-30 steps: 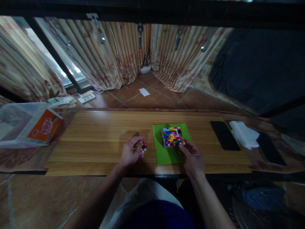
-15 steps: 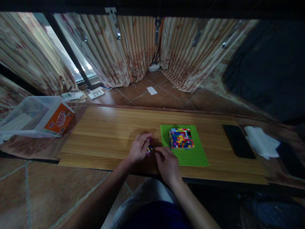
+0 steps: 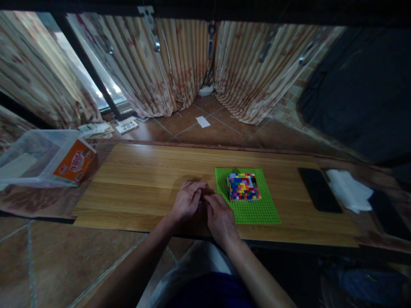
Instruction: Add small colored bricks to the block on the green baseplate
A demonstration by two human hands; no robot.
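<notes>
While the brick block [image 3: 244, 187] lies long axis sideways, left hand [image 3: 186, 202], right hand [image 3: 221, 217] curled, grips unclear

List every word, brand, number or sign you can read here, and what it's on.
None reads clearly enough to quote.
Orange label on the clear plastic bin: large white characters, apparently Chinese, too blurred.
White flat item on the floor: dark markings, too small.
Papers beside it: any print unreadable.
</notes>
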